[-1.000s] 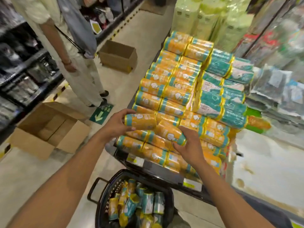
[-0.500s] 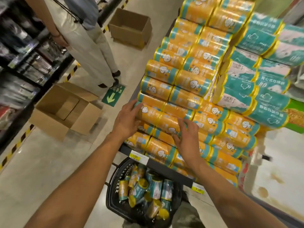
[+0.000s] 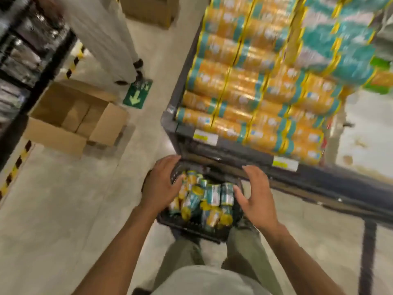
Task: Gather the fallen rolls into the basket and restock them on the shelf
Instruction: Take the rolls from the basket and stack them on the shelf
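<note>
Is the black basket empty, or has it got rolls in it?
Not empty. The black plastic basket holds a jumbled pile of teal and yellow wrapped rolls, some upright and some tipped over.

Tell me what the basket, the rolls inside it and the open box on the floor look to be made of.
Basket: black and matte, likely moulded plastic; its wall shows a lattice of holes.
Rolls: glossy printed film wrap, probably plastic, since it catches highlights. What is inside cannot be told.
Box: plain brown cardboard with a dull finish and folded-out flaps.
</note>
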### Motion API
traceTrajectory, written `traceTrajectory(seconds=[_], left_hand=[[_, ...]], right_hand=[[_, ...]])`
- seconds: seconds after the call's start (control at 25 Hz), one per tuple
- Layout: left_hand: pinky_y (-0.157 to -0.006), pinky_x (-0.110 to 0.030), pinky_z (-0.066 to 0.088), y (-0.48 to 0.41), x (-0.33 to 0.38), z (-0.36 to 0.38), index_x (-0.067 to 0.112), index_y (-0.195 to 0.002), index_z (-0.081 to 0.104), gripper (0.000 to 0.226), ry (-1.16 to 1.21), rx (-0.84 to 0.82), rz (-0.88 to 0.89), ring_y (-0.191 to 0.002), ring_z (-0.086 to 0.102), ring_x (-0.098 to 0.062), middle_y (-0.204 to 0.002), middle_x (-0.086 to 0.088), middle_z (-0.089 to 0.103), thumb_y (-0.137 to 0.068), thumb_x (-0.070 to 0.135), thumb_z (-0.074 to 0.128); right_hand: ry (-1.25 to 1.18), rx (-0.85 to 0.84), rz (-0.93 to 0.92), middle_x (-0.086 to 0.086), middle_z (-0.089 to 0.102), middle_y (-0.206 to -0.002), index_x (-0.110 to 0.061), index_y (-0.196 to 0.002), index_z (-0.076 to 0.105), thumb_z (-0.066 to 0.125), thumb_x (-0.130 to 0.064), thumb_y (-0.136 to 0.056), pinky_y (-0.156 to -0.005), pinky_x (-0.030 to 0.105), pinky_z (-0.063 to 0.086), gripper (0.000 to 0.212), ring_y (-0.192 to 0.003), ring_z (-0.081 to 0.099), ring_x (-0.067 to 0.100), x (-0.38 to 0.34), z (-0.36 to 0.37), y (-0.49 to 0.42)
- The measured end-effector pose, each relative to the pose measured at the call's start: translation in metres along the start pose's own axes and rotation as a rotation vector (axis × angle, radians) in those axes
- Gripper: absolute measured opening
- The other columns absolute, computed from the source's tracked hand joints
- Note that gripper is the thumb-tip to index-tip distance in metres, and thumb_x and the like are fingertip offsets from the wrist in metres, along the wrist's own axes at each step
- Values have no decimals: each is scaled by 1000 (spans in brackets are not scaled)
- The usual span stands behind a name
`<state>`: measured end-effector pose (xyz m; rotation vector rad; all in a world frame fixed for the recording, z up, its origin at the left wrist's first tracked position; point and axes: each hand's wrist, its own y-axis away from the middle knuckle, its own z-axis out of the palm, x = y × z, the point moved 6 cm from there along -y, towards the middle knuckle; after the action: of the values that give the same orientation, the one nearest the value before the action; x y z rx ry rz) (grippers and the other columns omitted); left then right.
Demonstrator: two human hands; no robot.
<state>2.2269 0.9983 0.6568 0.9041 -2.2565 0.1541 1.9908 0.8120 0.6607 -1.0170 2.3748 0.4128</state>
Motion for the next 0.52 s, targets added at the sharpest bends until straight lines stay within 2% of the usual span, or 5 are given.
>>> traceTrajectory(seconds=[0.12, 0.2, 0.32, 0.4, 0.52], left_hand=[[-108, -36, 44, 51, -44, 41, 19, -142, 52, 56, 7, -128, -70, -133, 48, -23, -143, -3, 55, -91, 35, 69], [-106, -33, 44, 77, -88, 92, 22, -143, 50, 58, 19, -197, -160, -133, 49, -22, -144, -1, 53, -90, 33, 72], [-103, -36, 48, 87, -164, 184, 20, -140, 53, 60, 5, -259, -361, -127, 54, -26, -137, -5, 57, -86, 36, 75], [-102, -40, 49, 86, -208, 246, 14, -139, 55, 63, -7, -297, -482, -124, 57, -31, -136, -12, 59, -85, 37, 77], [-108, -40, 44, 85, -266, 324, 6, -144, 51, 68, 20, -324, -582, -128, 54, -37, -142, -21, 54, -87, 32, 77]], right_hand=[[-62, -156, 142, 11, 53, -141, -9, -140, 53, 77, -24, -89, -116, 22, 31, 58, -133, 48, 27, 24, 62, 64], [-85, -212, 254, 8, 55, -136, -13, -138, 53, 78, -25, -89, -107, 30, 40, 56, -127, 51, 26, 65, 114, 99], [-94, -257, 395, 11, 62, -122, -15, -129, 58, 80, -25, -87, -93, 32, 48, 49, -114, 58, 29, 137, 206, 128], [-101, -321, 494, 20, 65, -122, -4, -126, 63, 84, -22, -83, -98, 41, 51, 51, -115, 61, 39, 185, 275, 143], [98, -289, 475, 35, 65, -120, 8, -122, 64, 88, -17, -77, -101, 61, 49, 57, -112, 63, 55, 228, 363, 156]])
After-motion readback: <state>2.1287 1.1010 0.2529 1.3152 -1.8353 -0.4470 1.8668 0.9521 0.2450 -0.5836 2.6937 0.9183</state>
